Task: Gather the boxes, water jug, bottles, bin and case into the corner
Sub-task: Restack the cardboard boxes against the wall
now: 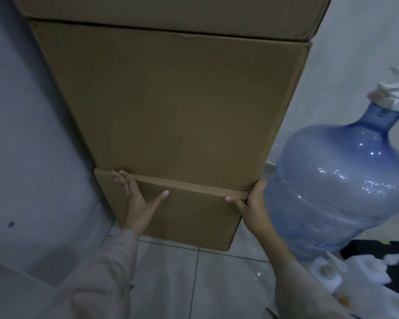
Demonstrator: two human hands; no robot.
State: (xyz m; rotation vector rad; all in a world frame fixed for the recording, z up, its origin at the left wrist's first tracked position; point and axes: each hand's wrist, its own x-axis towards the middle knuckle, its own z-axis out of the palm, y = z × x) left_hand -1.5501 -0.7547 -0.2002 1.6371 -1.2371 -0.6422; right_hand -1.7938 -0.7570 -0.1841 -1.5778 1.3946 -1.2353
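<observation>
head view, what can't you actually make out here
- Top box: cut off by the upper edge, head view.
- Black case: mostly hidden behind the water jug and white clutter.
- Right hand: fingers wrap the bottom box corner, out of sight.

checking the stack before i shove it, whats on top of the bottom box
A larger middle box sits on the bottom box, with a third box above. Anything higher is out of frame.

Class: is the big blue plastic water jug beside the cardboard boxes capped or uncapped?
Capped. A white cap covers the neck of the big blue plastic water jug.
</observation>
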